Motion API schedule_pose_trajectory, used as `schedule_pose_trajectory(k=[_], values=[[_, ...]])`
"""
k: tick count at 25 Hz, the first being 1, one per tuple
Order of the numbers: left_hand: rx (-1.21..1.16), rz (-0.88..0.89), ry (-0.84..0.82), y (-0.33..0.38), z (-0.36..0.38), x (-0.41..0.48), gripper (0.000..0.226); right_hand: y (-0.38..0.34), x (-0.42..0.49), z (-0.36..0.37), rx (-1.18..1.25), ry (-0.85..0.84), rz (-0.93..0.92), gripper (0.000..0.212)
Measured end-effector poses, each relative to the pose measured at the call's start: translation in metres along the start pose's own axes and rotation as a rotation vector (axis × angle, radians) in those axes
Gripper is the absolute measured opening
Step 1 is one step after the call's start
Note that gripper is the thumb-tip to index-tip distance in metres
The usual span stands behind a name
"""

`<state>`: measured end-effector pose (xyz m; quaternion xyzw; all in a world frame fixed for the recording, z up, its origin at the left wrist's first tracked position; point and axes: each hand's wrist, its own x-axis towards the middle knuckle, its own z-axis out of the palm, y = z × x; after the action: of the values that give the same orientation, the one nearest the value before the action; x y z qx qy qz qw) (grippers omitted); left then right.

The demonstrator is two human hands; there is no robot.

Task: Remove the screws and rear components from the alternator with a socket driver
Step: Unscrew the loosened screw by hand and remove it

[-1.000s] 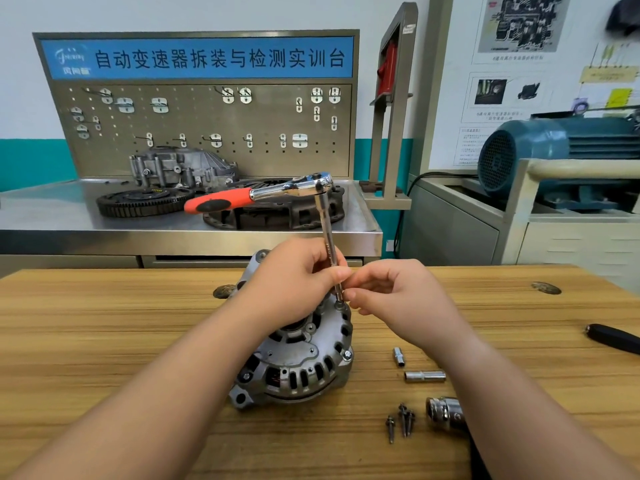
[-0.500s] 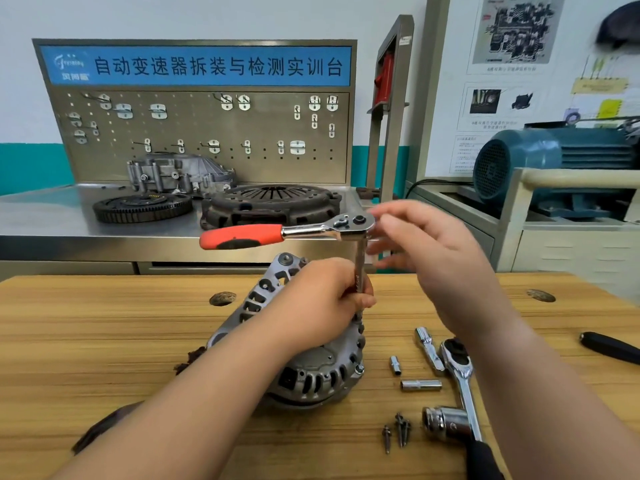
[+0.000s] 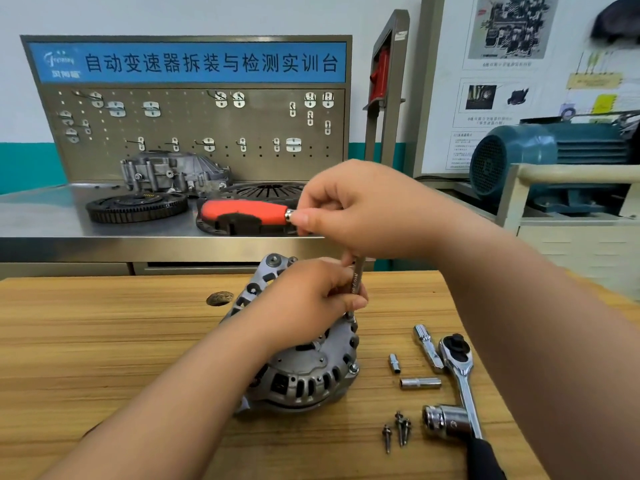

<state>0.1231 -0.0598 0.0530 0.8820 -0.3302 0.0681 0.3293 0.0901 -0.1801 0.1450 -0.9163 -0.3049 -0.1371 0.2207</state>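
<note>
Left hand, extended from 7 o'clock, is shown curled round the extension bar. Right hand, extended from 4 o'clock, is held at its 12 o'clock, fingers clasped over the ratchet.

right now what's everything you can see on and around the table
alternator: 1, grey, table centre
ratchet: 1, red handle, above alternator
bar: 1, steel, upright on alternator rim
spare ratchet: 1, chrome, black grip, table right
adapter: 1, chrome, left of spare ratchet
sockets: 3, chrome, table right
screws: 3, dark, table front right
table: 1, wood, foreground
bench: 1, steel, behind table
ring gear: 1, black, bench left
clutch: 1, dark, bench, behind ratchet
housing: 1, grey, bench back
pegboard: 1, grey with blue sign, behind bench
motor: 1, teal, far right
left hand: 1, grips bar
right hand: 1, grips ratchet
</note>
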Motion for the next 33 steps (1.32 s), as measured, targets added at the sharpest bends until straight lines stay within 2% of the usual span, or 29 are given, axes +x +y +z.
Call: schedule_pose_trajectory(k=[5, 9, 12, 15, 22, 24, 28, 31, 33], values=[[-0.191, -0.032, 0.09, -0.014, -0.001, -0.015, 0.034, 0.011, -0.015, 0.002, 0.674, 0.089, 0.251, 0.02], [-0.252, -0.091, 0.185, -0.018, 0.002, -0.02, 0.044, 0.009, -0.019, 0.015, 1.147, 0.336, 0.369, 0.017], [-0.275, -0.114, 0.206, -0.021, 0.0, -0.026, 0.048, 0.003, -0.016, 0.029, 1.331, 0.498, 0.386, 0.018], [-0.284, -0.099, 0.175, -0.021, -0.002, -0.03, 0.047, -0.001, -0.013, 0.035, 1.35, 0.541, 0.365, 0.018], [-0.281, -0.072, 0.161, -0.024, -0.004, -0.03, 0.04, 0.01, -0.008, 0.022, 1.221, 0.174, 0.279, 0.017], [-0.288, -0.066, 0.15, -0.024, -0.004, -0.03, 0.036, 0.014, -0.004, 0.017, 1.169, 0.004, 0.226, 0.015], [-0.242, -0.001, 0.112, -0.021, -0.003, -0.03, 0.028, 0.018, 0.003, 0.013, 1.085, -0.326, 0.112, 0.025], [-0.227, 0.031, 0.114, -0.017, 0.001, -0.026, 0.023, 0.015, 0.003, 0.015, 1.099, -0.345, 0.116, 0.026], [-0.173, 0.029, 0.157, -0.017, 0.005, -0.024, 0.024, 0.009, 0.001, 0.021, 1.133, -0.224, 0.142, 0.02]])
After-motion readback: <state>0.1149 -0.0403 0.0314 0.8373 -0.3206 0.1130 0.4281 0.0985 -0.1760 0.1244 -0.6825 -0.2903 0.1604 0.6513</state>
